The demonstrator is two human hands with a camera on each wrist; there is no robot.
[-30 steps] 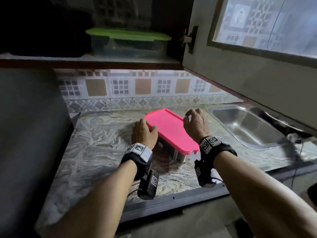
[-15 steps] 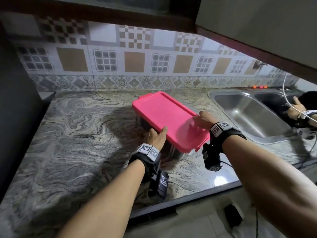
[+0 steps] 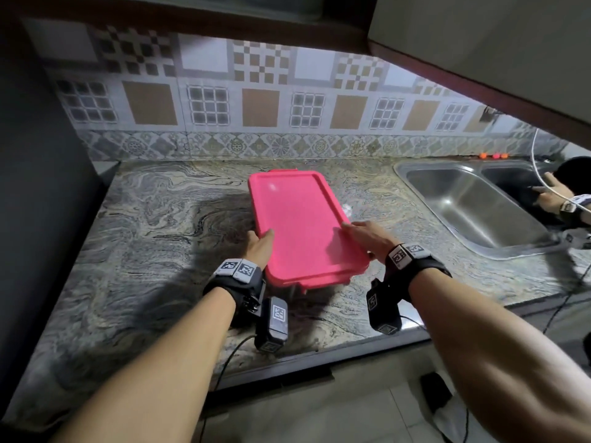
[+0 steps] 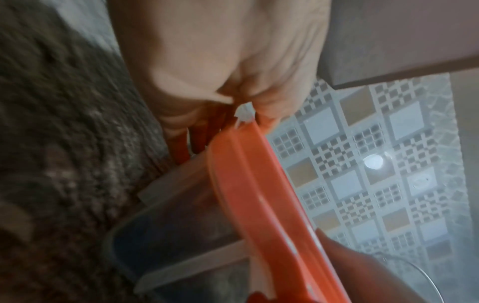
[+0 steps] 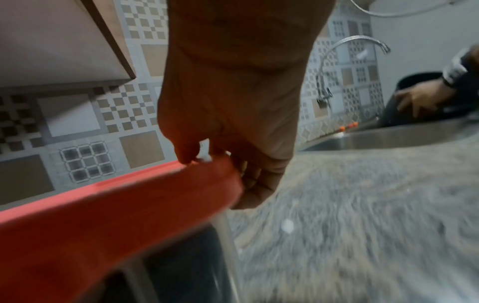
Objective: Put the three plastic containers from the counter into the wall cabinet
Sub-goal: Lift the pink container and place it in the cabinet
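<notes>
A clear plastic container with a pink lid (image 3: 300,225) lies lengthwise on the marbled counter (image 3: 153,238), in the middle. My left hand (image 3: 263,241) grips its left edge near the front, thumb on top of the lid. My right hand (image 3: 358,233) grips the right edge, thumb on the lid. In the left wrist view my left hand (image 4: 220,71) curls its fingers under the lid's rim (image 4: 259,194), above the clear body (image 4: 176,215). The right wrist view shows my right hand (image 5: 233,102) pinching the lid's edge (image 5: 116,215). Whether the container touches the counter I cannot tell.
A steel sink (image 3: 473,206) lies right of the container, with a tap (image 5: 337,53) behind it. Another person's hand (image 3: 550,196) reaches in at the far right. The wall cabinet's underside (image 3: 479,43) hangs overhead. A dark panel (image 3: 38,219) bounds the counter's left side.
The head view has dropped from the open cabinet to the counter. The container has turned lengthwise and come nearer. Both hands have slid toward its near end, thumbs now on the lid.
</notes>
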